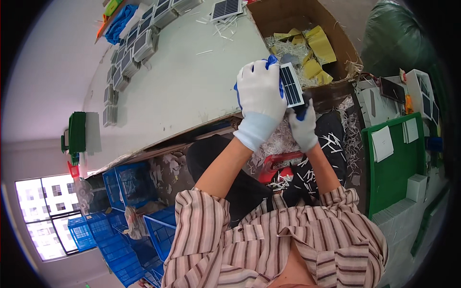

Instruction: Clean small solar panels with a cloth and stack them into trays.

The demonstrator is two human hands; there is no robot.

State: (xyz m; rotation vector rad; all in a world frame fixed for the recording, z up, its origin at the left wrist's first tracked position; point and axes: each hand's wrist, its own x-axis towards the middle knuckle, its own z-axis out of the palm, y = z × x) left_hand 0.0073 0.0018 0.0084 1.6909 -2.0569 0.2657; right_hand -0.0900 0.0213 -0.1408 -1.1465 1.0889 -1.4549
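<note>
Item: small solar panel (292, 85), dark blue with white grid lines, held above my lap at the table (192, 81) edge, just before the cardboard box (288, 19) of yellow scraps. My gloved left hand (260, 93) is wrapped closed around its left side. My gloved right hand (303, 126) pinches its lower end from beneath.

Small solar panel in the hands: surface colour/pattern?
Dark blue with fine pale grid lines and a white border; the small solar panel shows in the head view.
</note>
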